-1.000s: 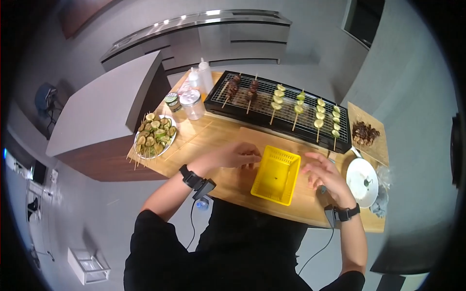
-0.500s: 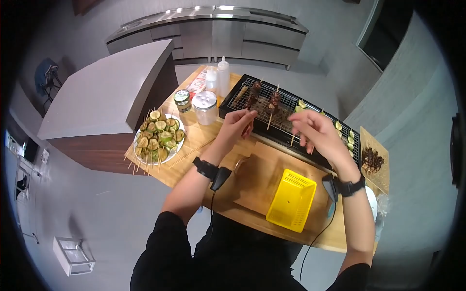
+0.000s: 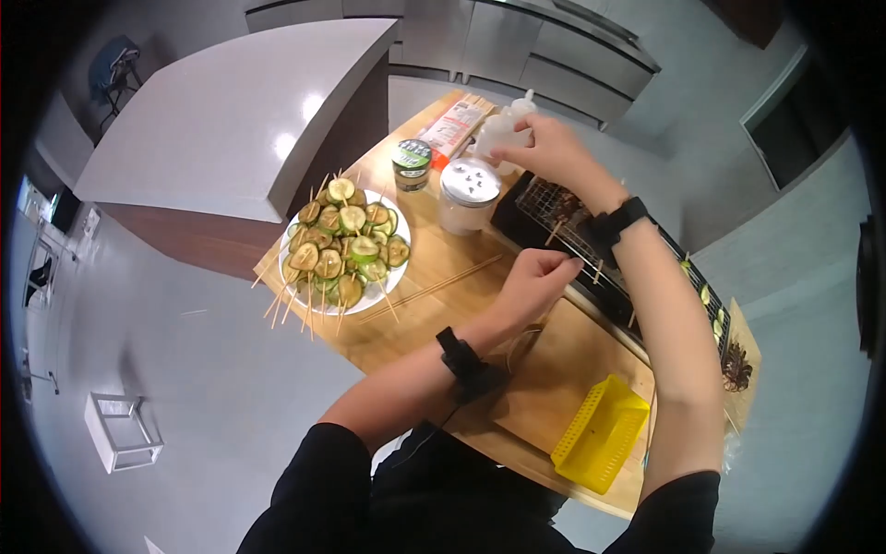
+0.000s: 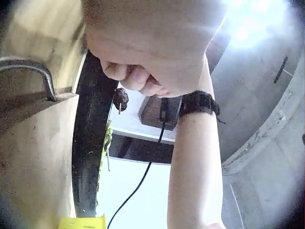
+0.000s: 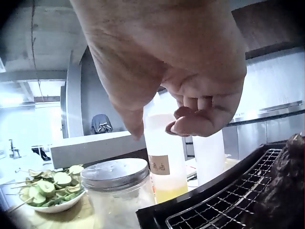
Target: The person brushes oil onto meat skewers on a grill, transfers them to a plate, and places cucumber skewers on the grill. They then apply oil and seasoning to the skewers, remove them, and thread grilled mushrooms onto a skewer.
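Note:
My right hand (image 3: 556,155) reaches over the back of the table to a squeeze bottle (image 3: 491,138). In the right wrist view its thumb and fingers stand apart at the upper part of this bottle (image 5: 164,138), which holds some yellow liquid and bears a paper label. A second squeeze bottle (image 5: 208,155) stands just beside it. My left hand (image 3: 533,288) hovers by the near edge of the grill (image 3: 604,297), fingers loosely curled, nothing visible in them. Meat skewers (image 3: 565,210) lie on the grill rack, partly behind my right forearm.
A plate (image 3: 402,242) heaped with zucchini skewers stands at the left. Near the bottles are a shaker jar (image 3: 469,189), a green-lidded jar (image 3: 412,164) and a red-and-white packet (image 3: 457,127). A yellow basket (image 3: 602,434) lies on the cutting board (image 3: 544,392) at the front right.
Both hands have left the yellow basket and moved forward. The right hand has swung left across the grill to the bottles; the left has come to the grill's edge. The view has turned left.

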{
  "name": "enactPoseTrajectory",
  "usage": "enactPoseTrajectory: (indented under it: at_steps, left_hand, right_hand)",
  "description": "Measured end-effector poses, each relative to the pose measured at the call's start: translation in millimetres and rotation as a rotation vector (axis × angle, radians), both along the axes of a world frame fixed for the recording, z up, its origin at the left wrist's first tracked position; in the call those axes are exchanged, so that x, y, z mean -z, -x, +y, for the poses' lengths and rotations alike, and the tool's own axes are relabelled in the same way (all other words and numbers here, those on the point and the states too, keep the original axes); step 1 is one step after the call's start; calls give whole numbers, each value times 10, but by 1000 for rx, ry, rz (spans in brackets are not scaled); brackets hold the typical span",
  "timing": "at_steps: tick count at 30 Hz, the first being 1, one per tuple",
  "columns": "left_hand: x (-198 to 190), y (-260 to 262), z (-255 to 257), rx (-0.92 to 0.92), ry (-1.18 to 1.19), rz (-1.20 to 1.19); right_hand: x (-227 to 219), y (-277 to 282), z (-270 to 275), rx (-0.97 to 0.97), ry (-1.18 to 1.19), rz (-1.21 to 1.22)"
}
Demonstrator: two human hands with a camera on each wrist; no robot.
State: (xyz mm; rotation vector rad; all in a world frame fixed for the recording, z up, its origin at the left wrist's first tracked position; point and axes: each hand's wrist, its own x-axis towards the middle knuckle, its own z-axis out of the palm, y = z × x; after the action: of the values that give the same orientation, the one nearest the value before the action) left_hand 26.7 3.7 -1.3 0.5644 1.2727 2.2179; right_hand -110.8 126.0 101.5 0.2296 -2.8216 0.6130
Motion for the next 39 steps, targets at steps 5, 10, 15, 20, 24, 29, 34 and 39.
enactPoseTrajectory:
  at_steps: [5,10,15,20,24,29,34,39]
  left_hand:
    - [111,0,49,-28,7,-18]
    - [74,25,66,26,53,-88]
    - [7,0,7,54,67,-59]
    - [58,56,-40,11,84,145]
    - [47,62,-56,-17,88,52]
    - [52,116,-67,3,58,30]
    - [60,83,-42,-77,148,33]
    - [135,177,-69,-168,288,84]
  right_hand:
    - [92,186,-66,-60,105,-102]
    - [144,212,-62,-69,173,32]
    - [-281,-147,-58,-43,333,174]
    - [-651,-556,193,-34,558,386]
    - [-827,-1143,333,-37,785,382]
    - [-977,-1705,494,-47,951,362]
    - [-1067,-2040,881,18,876,274]
    - [-1038,-2126,1079,96,521,162]
